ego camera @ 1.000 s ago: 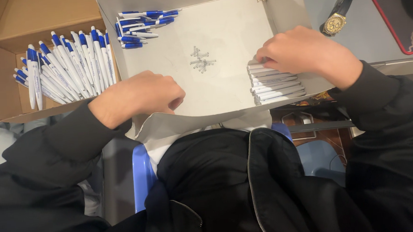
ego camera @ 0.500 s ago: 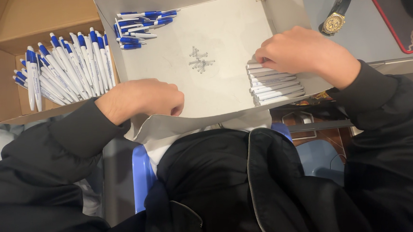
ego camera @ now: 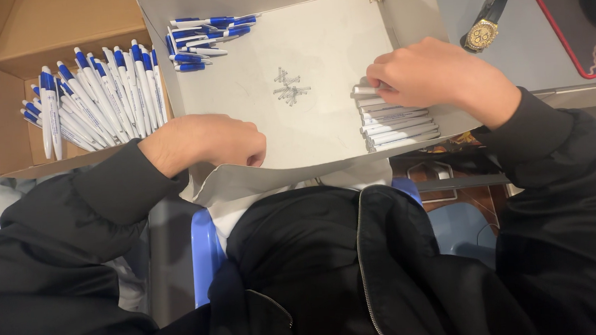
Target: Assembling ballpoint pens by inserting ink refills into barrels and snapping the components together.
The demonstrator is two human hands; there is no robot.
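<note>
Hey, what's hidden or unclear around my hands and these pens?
Head view:
- Left hand: fingertips curl under; any hold hidden.
- White pen barrels: top ones under right hand.
- Small metal parts: too small to identify.
- Cardboard box of blue-and-white pens: cut by frame edge.

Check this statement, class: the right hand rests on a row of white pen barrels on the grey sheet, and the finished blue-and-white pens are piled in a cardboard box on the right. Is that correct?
One detail is wrong. The cardboard box holding the blue-and-white pens is on the left, not the right. The head view shows it. The right hand does rest on the white pen barrels on the grey sheet.
</note>
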